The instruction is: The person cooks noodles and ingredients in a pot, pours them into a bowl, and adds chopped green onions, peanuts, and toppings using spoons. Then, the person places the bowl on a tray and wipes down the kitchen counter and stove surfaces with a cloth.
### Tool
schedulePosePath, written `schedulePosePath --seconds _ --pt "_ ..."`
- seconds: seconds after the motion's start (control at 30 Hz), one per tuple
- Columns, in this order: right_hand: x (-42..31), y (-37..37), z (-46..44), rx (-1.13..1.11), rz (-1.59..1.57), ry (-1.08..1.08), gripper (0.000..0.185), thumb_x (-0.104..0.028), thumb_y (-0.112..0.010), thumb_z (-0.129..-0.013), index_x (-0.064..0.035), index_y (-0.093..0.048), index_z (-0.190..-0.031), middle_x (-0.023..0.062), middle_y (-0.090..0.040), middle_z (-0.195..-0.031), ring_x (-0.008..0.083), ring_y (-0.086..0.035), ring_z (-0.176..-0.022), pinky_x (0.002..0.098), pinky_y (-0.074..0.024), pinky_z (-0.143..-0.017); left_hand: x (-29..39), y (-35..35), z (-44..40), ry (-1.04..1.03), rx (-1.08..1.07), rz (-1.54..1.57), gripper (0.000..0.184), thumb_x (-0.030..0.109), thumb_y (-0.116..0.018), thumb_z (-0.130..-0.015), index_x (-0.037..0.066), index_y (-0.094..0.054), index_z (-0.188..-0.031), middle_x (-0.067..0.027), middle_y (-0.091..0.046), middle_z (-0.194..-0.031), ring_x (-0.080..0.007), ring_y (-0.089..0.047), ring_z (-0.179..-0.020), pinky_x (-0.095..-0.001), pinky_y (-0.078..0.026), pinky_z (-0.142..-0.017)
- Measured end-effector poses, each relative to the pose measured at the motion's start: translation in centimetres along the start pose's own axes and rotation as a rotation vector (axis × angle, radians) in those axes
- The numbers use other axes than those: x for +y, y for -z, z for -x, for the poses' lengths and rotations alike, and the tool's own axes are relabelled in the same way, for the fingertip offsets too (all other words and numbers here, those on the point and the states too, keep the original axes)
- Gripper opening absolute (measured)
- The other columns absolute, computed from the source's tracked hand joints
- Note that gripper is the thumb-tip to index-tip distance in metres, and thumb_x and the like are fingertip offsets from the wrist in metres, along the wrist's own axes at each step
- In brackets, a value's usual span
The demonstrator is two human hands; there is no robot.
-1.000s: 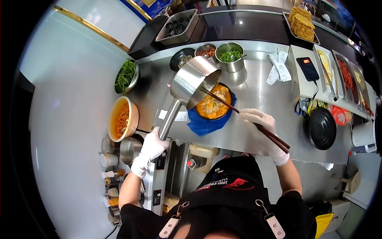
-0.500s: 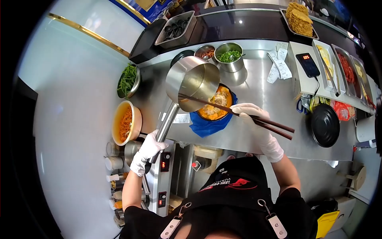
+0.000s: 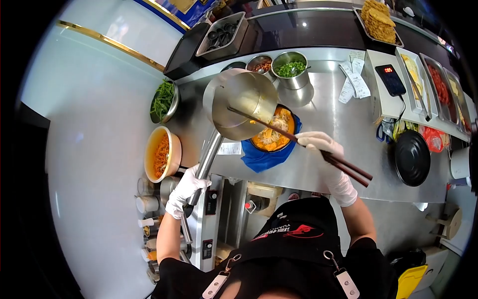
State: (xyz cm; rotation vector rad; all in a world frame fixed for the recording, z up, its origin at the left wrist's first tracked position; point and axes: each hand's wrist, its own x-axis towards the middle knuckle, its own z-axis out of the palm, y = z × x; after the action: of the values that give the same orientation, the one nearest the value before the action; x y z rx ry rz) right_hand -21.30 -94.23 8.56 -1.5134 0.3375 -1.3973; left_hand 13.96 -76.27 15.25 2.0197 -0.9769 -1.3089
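We see the left hand (image 3: 187, 191) clamped on the pot's handle (image 3: 210, 155), left of centre, and, apart from it, the right hand (image 3: 324, 149) gripping chopsticks (image 3: 284, 131). Mid-frame, the steel pot (image 3: 239, 94) tilts, mouth toward us, partly hiding a bowl (image 3: 293, 118) of orange food (image 3: 271, 139) on blue cloth (image 3: 264, 162). Beyond, at upper centre, we find a tin (image 3: 295, 82) of chopped greens (image 3: 291, 69).

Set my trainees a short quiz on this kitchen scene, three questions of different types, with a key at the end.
1. True or false: the left hand grips the tilted saucepan by its handle.
2. Fill in the blank: the right hand holds a pair of ____.
3. What colour is the cloth on the counter?
A) red
B) blue
C) white

Key:
1. True
2. chopsticks
3. B
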Motion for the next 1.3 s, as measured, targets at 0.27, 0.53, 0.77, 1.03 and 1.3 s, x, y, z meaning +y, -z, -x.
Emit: schedulePosePath --seconds 0.27,0.53,0.77,1.03,1.3 --pt "-2.1 -0.2 -3.0 -0.026 0.202 0.179 0.017 0.002 -0.066 -0.082 -0.0035 -0.069 -0.099 0.0144 -0.069 -0.101 0.0244 -0.068 -0.086 0.0304 -0.0540 -0.076 -1.2 0.7 -0.5 -0.011 -0.049 0.174 0.023 -0.002 -0.067 -0.076 -0.001 -0.056 -0.096 -0.0048 -0.059 -0.074 -0.0108 -0.055 -0.054 -0.0224 -0.046 -0.051" --pt "0.6 -0.2 -2.5 -0.179 0.334 0.259 0.018 -0.001 -0.070 -0.079 -0.0046 -0.067 -0.096 0.0120 -0.068 -0.100 0.0265 -0.068 -0.079 0.0301 -0.0540 -0.069 -0.8 0.3 -0.4 0.014 -0.037 0.124 0.028 0.007 -0.072 -0.074 0.000 -0.055 -0.096 -0.0028 -0.055 -0.069 -0.0110 -0.053 -0.052 -0.0236 -0.045 -0.049" --pt "0.0 0.1 -1.1 -0.169 0.188 -0.021 0.015 -0.001 -0.068 -0.083 -0.0037 -0.067 -0.098 0.0133 -0.069 -0.098 0.0227 -0.068 -0.081 0.0294 -0.0541 -0.072 -1.2 0.1 -0.8 0.003 -0.005 0.048 0.023 -0.001 -0.066 -0.073 0.001 -0.053 -0.093 -0.0030 -0.055 -0.069 -0.0104 -0.054 -0.052 -0.0236 -0.046 -0.048" --pt "0.5 1.4 -0.2 -0.134 0.256 -0.051 0.014 -0.003 -0.067 -0.085 -0.0042 -0.067 -0.099 0.0132 -0.069 -0.098 0.0224 -0.067 -0.083 0.0298 -0.0536 -0.074 -0.8 -1.2 -0.2 -0.003 0.117 -0.190 0.032 0.000 -0.067 -0.075 -0.005 -0.057 -0.106 -0.0045 -0.062 -0.080 -0.0084 -0.055 -0.067 -0.0234 -0.048 -0.063" --pt "0.1 2.1 1.1 -0.150 0.267 -0.110 0.009 -0.003 -0.065 -0.087 -0.0032 -0.068 -0.096 0.0122 -0.068 -0.097 0.0207 -0.066 -0.083 0.0289 -0.0521 -0.075 0.5 -2.6 0.6 -0.104 0.180 -0.379 0.032 0.007 -0.069 -0.076 -0.006 -0.058 -0.103 -0.0094 -0.066 -0.082 -0.0136 -0.061 -0.074 -0.0280 -0.050 -0.071"
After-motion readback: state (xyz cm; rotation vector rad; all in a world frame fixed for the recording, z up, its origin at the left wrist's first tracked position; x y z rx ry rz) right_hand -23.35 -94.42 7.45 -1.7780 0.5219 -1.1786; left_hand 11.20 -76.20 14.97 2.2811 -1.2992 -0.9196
